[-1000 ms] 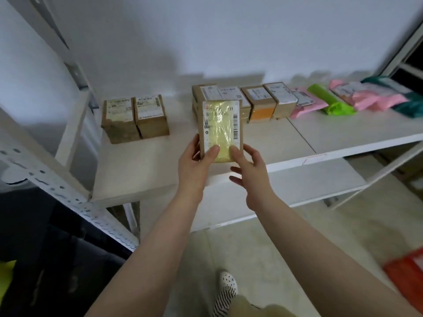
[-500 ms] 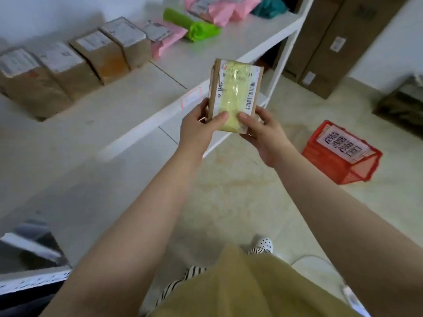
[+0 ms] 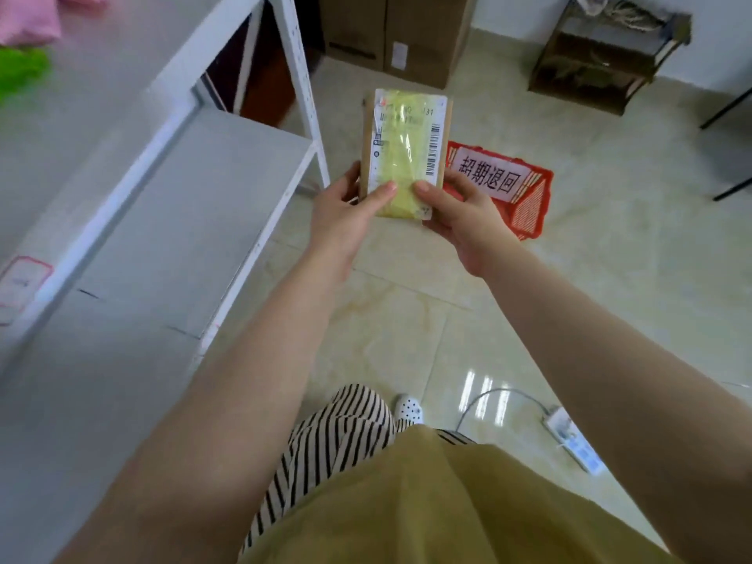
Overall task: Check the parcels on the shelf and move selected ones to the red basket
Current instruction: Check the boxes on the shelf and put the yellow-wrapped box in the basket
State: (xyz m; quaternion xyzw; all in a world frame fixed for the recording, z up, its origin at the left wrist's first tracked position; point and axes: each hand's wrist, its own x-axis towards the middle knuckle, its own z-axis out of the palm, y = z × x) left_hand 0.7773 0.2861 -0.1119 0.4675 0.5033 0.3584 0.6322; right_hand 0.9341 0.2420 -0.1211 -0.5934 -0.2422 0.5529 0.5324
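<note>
A small brown parcel (image 3: 405, 148) with a yellow-taped label and barcode is held upright in front of me by both hands. My left hand (image 3: 346, 219) grips its lower left edge, thumb on the front. My right hand (image 3: 460, 217) grips the lower right edge. Behind and just right of the parcel, the red basket (image 3: 529, 201) stands on the floor with a white sign of black characters across its top; the parcel hides its left part. At the top left lie a pink parcel (image 3: 28, 18) and a green one (image 3: 22, 71) on the white shelf (image 3: 101, 128).
The shelf's lower board (image 3: 195, 213) and white upright post (image 3: 303, 91) stand to the left. Brown cardboard boxes (image 3: 390, 30) lean against the far wall, with a dark low rack (image 3: 602, 54) to their right. A white power strip (image 3: 573, 441) and cable lie on the tiled floor.
My view has swung right and down, away from the shelf's row of parcels toward the floor. Both hands kept hold of the parcel, which now lines up in front of the red basket.
</note>
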